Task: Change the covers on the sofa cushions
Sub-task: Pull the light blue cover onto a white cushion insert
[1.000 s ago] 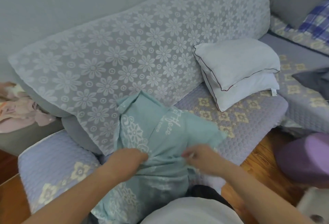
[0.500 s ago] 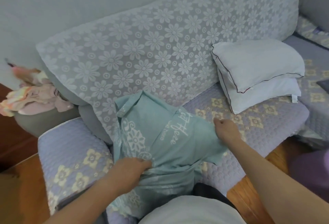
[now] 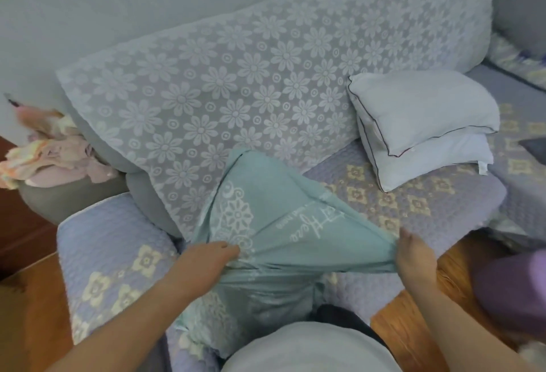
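- A teal cotton cushion cover with white floral print and white lettering point(image 3: 277, 223) lies on the seat of the sofa, its top corner leaning against the backrest and its lower end hanging over the seat's front edge toward the person.
- The left hand point(image 3: 206, 262) grips the cover's left side, fingers curled into bunched fabric just beside the white flower motif.
- The right hand point(image 3: 413, 253) pinches the cover's right corner — the cloth between the two hands is pulled taut in a wide span, with creases running from one grip to the other.
- The lavender quilted sofa seat pad with yellow flower blocks point(image 3: 413, 203) lies under the cover.
- A pale translucent lace throw with a daisy pattern point(image 3: 251, 76) drapes over the grey backrest behind.
- Two white cushion inserts, the upper one with dark piping point(image 3: 422, 111), are stacked on the seat to the right, well apart from the cover.
- A heap of pink and cream clothes point(image 3: 47, 155) sits on the grey armrest at the far left.
- A purple rounded object point(image 3: 514, 291) — blurred — is at the right edge above the wooden floor point(image 3: 393, 330).
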`<state>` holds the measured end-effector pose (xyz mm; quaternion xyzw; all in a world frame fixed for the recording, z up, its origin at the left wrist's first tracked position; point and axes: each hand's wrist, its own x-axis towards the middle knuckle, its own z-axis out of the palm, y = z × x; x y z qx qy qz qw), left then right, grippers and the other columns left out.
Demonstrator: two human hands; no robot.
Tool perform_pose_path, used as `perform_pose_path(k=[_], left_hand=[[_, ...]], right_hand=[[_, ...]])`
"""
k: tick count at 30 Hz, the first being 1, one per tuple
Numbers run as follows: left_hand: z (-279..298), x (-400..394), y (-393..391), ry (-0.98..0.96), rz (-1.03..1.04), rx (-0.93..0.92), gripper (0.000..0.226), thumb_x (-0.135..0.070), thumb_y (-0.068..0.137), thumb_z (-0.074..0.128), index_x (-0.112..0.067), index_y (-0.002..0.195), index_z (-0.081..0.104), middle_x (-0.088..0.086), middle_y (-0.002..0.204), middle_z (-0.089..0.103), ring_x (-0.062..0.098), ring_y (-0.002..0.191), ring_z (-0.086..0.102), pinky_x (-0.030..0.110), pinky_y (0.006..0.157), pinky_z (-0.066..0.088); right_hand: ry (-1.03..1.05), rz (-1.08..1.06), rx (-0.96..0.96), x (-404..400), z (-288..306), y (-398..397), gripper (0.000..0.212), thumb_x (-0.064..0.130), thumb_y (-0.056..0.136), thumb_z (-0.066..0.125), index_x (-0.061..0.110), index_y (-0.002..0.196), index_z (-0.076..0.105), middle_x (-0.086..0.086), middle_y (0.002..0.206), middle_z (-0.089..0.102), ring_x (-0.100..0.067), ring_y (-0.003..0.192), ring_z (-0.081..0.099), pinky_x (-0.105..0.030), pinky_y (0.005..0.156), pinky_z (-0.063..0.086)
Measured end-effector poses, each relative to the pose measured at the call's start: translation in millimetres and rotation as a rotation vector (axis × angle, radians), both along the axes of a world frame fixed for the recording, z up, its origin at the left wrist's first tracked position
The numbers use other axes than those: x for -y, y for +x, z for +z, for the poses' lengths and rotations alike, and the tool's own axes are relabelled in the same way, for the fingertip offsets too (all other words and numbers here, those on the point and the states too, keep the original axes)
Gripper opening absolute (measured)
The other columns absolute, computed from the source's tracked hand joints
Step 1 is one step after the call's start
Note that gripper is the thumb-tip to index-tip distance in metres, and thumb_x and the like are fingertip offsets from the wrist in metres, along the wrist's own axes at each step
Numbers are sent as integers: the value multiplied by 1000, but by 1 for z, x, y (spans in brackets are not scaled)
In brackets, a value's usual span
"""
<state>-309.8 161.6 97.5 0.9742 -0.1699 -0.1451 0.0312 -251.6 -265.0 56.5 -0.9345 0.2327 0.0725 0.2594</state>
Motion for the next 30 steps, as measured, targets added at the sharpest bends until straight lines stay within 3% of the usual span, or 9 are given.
perform_pose_path(k=[3, 7, 10, 13, 16, 18, 20, 24, 30], left_hand=[[7, 15, -8, -64, -100, -60, 29, -16, 72, 55, -36, 93, 56, -13, 82, 59, 9, 69, 61, 26, 54, 33], [4, 35, -18, -99, -205, -118, 28, -29, 74, 25, -29, 90, 49, -5, 89, 59, 23, 76, 63, 32, 57, 36], [8, 33, -22, -71, -250, -31, 23, -14, 70, 48, -30, 86, 45, -8, 79, 55, 20, 57, 58, 26, 47, 28], [15, 31, -29, -72, -307, 11, 34, -12, 65, 61, -30, 87, 44, -10, 80, 53, 20, 49, 54, 26, 42, 26], [20, 34, -34, -12, -386, 64, 31, -19, 67, 68, -31, 86, 46, -10, 85, 50, 18, 43, 47, 28, 41, 21], [18, 36, -43, 15, -387, 95, 25, -25, 75, 67, -32, 87, 47, -10, 89, 47, 17, 42, 44, 30, 42, 21], [16, 39, -49, -21, -368, 67, 26, -25, 77, 67, -32, 89, 45, -10, 93, 46, 18, 44, 47, 30, 41, 25], [18, 49, -50, -126, -298, 31, 18, -22, 76, 49, -30, 90, 42, -9, 87, 43, 17, 55, 52, 26, 40, 36], [26, 62, -53, -121, -411, -105, 24, -19, 77, 55, -31, 96, 47, -6, 92, 51, 20, 60, 58, 27, 46, 27]], right_hand=[[-138, -25, -175, 12, 6, 15, 27, 10, 98, 36, 5, 111, 59, -18, 109, 63, -37, 99, 59, -36, 78, 46], [143, 160, 190, -46, 44, 56, 27, 23, 99, 49, 8, 81, 61, -12, 84, 65, -31, 81, 59, -39, 72, 46], [322, 469, 94, -85, 78, 82, 44, 39, 100, 54, 13, 135, 57, -5, 129, 62, -23, 120, 57, -32, 98, 39], [449, 603, -173, -113, 97, 101, 70, 56, 95, 54, 22, 153, 35, 4, 145, 49, -16, 131, 48, -27, 101, 37], [533, 646, -281, -136, 110, 120, 65, 56, 90, 64, 21, 143, 49, 3, 133, 57, -17, 120, 58, -29, 97, 45], [361, 820, -300, -154, 120, 132, 24, 39, 91, 68, 20, 106, 68, 3, 103, 64, -15, 95, 63, -26, 78, 47], [266, 919, -147, -174, 137, 134, 24, 26, 91, 68, 21, 72, 54, 4, 76, 53, -12, 70, 51, -29, 64, 39], [762, 662, 148, -201, 143, 133, 19, 18, 87, 73, 16, 78, 56, -3, 76, 56, -12, 68, 52, -26, 61, 41], [536, 911, 51, -220, 149, 133, 22, 29, 92, 68, 12, 81, 58, 5, 73, 51, -8, 65, 47, -26, 62, 38]])
